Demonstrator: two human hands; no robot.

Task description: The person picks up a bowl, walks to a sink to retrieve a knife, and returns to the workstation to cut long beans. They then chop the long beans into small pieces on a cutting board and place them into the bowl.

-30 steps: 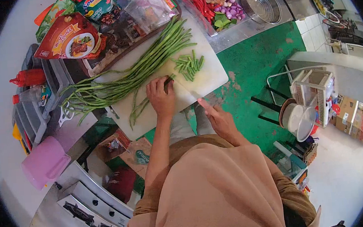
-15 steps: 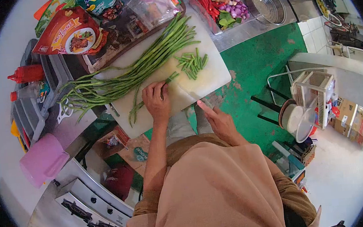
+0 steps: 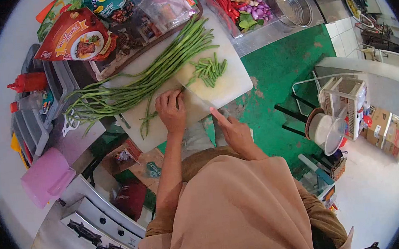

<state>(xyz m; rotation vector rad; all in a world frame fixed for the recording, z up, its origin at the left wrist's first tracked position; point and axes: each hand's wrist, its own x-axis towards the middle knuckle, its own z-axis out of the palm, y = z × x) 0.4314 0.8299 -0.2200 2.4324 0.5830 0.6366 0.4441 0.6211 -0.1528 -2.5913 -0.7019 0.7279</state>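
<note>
Long green beans (image 3: 153,71) lie in a bundle across a white cutting board (image 3: 236,84), their far left ends hanging past its edge. My left hand (image 3: 170,110) is closed, fingers curled over a few bean stems near the middle of the board. My right hand (image 3: 237,134) grips a knife (image 3: 198,97), index finger stretched along it. Its blade slants up and left, close to my left fingertips and the held bean ends. The handle is mostly hidden in my palm. Short cut bean pieces (image 3: 210,70) form a small pile beyond the blade.
Food packets (image 3: 73,38) lie on a tray behind the board. A clear container of chillies and shallots (image 3: 257,10) and a steel bowl (image 3: 292,5) stand at the back right. White scissors (image 3: 70,123) lie left, near a pink container (image 3: 48,176). A stove (image 3: 101,221) is lower left.
My right hand has shifted slightly left and up, bringing the blade across the held bean ends. Those ends, which stuck out past my left fingers, are now mostly hidden. My left hand barely moved.
</note>
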